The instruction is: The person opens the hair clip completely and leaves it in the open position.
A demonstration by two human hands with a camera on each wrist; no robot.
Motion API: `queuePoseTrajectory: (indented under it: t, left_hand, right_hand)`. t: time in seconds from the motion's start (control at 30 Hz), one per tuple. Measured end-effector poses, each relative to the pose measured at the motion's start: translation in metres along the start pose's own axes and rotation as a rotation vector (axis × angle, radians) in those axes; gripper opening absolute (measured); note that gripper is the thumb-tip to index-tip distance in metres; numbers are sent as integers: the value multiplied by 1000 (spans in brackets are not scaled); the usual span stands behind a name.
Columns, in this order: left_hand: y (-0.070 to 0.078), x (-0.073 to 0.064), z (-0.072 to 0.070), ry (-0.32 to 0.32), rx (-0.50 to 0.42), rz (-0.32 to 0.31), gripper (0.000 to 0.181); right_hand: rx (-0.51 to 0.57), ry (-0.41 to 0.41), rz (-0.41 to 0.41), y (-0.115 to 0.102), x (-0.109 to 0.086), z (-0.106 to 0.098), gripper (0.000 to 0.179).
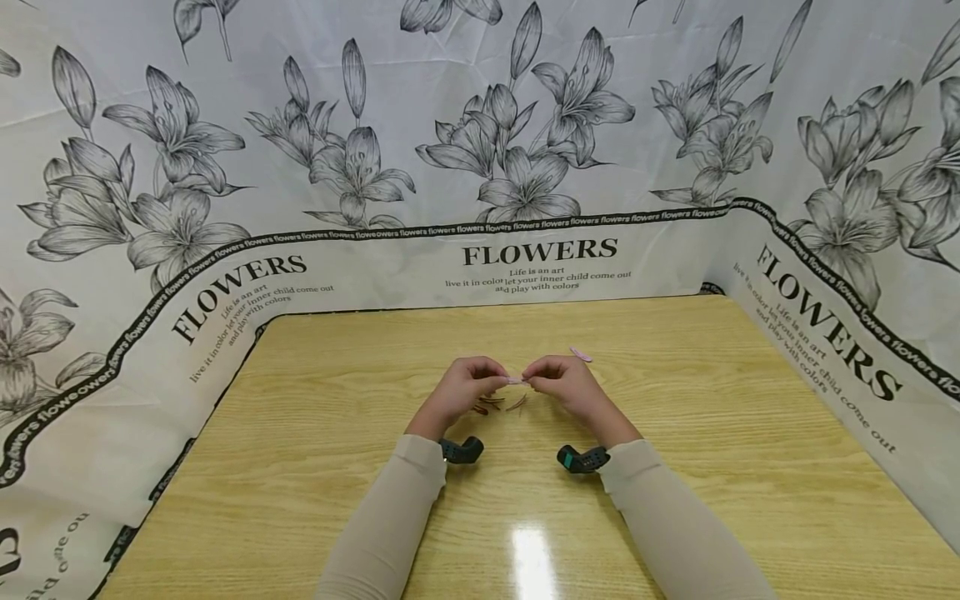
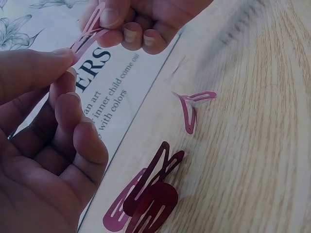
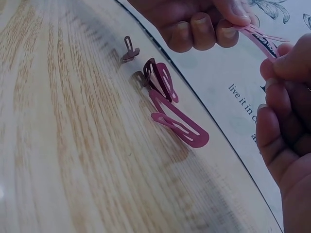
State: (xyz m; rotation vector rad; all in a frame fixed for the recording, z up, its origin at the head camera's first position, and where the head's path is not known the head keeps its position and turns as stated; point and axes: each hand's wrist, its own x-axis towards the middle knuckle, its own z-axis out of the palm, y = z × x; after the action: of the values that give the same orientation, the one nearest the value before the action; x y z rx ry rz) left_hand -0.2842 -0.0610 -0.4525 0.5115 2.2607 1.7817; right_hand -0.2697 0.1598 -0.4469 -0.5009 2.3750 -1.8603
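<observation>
A pale pink snap hair clip (image 2: 83,42) is held up between both hands, above the table. Its narrow tongue stands apart from the frame, as the right wrist view also shows on the clip (image 3: 265,43). My left hand (image 1: 457,390) pinches one end between thumb and forefinger. The other end is pinched by my right hand (image 1: 576,388). Beneath the hands lie several loose clips: dark red clips (image 2: 154,206), a magenta clip (image 2: 115,213) and a pink clip (image 2: 188,119) with its tongue sprung out.
Beyond the right hand, another pink clip (image 1: 580,354) lies on the wooden table (image 1: 337,367). A white cloth (image 1: 525,262) printed with flowers and lettering stands around the table's back and sides. Dark bands (image 1: 583,458) sit on both wrists.
</observation>
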Motion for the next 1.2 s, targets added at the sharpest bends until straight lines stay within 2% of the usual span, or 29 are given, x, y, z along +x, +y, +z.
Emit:
queuePoseTrajectory:
  t: [0.2, 0.43, 0.5, 0.73, 0.97, 1.2]
  left_hand:
    - [0, 0, 1, -14, 25, 1, 16]
    - [2, -3, 3, -9, 60, -16, 13]
    - [3, -3, 3, -12, 73, -22, 13]
    - [4, -4, -1, -41, 158, -40, 11]
    - [5, -6, -1, -80, 173, -88, 11]
    - [6, -7, -3, -119, 224, -93, 10]
  right_hand:
    - [-18, -20, 39, -3, -1, -1, 22]
    - [-134, -35, 50, -32, -15, -1, 18]
    - [-144, -39, 53, -34, -16, 0, 18]
    - [-209, -41, 48, 0, -1, -4, 13]
    - [-251, -80, 70, 3, -1, -4, 9]
    - [-285, -127, 52, 3, -1, -5, 9]
